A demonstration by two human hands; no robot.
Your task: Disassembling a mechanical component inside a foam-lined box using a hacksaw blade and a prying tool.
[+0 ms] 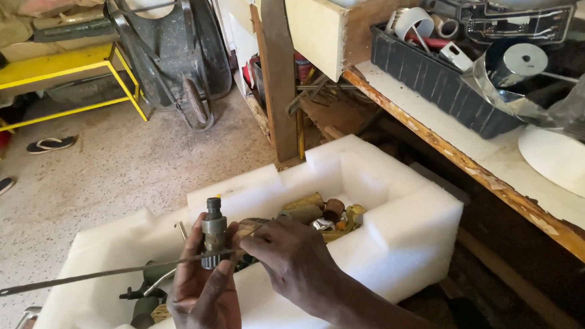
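Upright, metal fitting in left hand, rod crosswise.

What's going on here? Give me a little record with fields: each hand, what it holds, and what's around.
left hand: holds upright a small grey metal cylindrical part with a toothed base
right hand: fingertips on a long thin metal rod lying across that part
below: white foam tray with brass and rusty fittings
right side: worn wooden bench with a black plastic bin
behind: yellow metal frame, grey wheelbarrow
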